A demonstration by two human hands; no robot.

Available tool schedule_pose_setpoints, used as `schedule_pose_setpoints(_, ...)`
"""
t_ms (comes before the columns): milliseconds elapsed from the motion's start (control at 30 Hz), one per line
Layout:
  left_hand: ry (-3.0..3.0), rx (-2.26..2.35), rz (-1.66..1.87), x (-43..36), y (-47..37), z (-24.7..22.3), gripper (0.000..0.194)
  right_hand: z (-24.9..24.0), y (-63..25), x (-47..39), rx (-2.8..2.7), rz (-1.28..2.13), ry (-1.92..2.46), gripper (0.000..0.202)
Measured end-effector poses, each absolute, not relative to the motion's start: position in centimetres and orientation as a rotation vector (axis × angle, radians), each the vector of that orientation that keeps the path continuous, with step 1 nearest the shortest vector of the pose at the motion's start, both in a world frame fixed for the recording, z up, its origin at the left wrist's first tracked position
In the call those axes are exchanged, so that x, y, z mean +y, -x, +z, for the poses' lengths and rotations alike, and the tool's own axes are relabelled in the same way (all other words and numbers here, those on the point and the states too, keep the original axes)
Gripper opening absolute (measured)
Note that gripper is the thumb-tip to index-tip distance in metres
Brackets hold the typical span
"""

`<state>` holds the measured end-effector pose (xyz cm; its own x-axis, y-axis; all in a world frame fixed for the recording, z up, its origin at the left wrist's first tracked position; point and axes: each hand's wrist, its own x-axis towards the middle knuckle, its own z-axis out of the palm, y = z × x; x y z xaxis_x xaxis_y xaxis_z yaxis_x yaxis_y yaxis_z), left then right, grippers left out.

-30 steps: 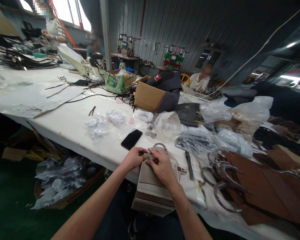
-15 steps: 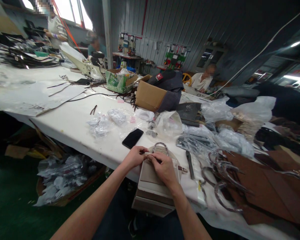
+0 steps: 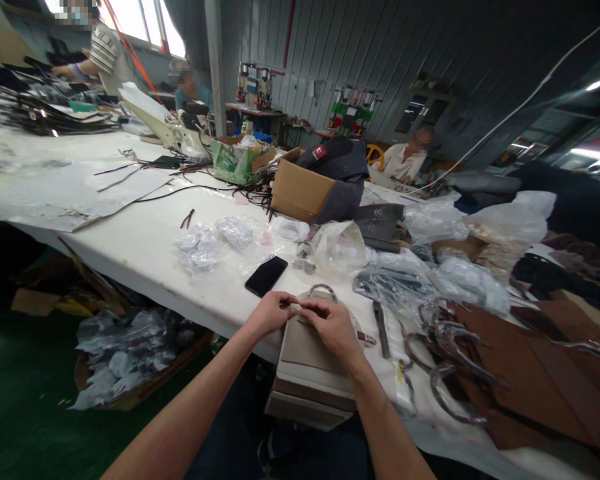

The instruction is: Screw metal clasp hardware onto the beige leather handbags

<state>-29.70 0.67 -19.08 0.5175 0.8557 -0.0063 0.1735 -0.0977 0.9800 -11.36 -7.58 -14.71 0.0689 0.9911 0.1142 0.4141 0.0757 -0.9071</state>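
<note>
Head view. One beige bag (image 3: 307, 350), at the edge of the white table (image 3: 150, 243) directly before me, its near end above my lap. Fitted with one curved handle (image 3: 323, 288) at the far end and one brown strap (image 3: 366, 338) with a metal buckle, out to the right.

My left hand (image 3: 274, 312): at the bag's far left corner, fingers bent, thumb and forefinger brought close together. My right hand (image 3: 333, 327): over the bag's upper part, fingers curled, tips meeting those of the left. Whether either pinches a small piece, I cannot tell; the fingertips hide it.

One black phone (image 3: 267, 276), face up, just beyond my left hand. One dark tool (image 3: 381, 330), lying right of the bag. Several brown panels (image 3: 540, 373), stacked farther right, with wrapped handles (image 3: 455, 340) on their near side. Clear plastic bags (image 3: 395, 283), past the tool. One cardboard box (image 3: 300, 192), farther back.
</note>
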Motion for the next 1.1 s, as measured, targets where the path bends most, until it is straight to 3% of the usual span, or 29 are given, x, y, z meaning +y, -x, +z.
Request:
schedule_pose_setpoints(400, -1.599, 0.893, 0.743, 0.7, 29.6, -19.4, 0.028, -14.8, 11.7, -7.7, -1.581, 0.640, 1.543, 0.017)
schedule_pose_setpoints(533, -1.561, 0.911, 0.752, 0.8, 29.5, -19.7, 0.029, -15.2, 12.1, -8.0, -1.602, 0.491, 1.524, 0.007)
schedule_pose_setpoints(767, -1.536, 0.923, 0.758, 1.0, 29.4, -20.6, 0.030, -15.8, 12.5, -9.3, -1.684, 0.441, 1.440, 0.020)
schedule_pose_setpoints(1100, -1.548, 0.911, 0.750, 0.8, 29.4, -20.5, 0.030, -15.9, 12.6, -9.2, -1.667, 0.440, 1.427, 0.018)
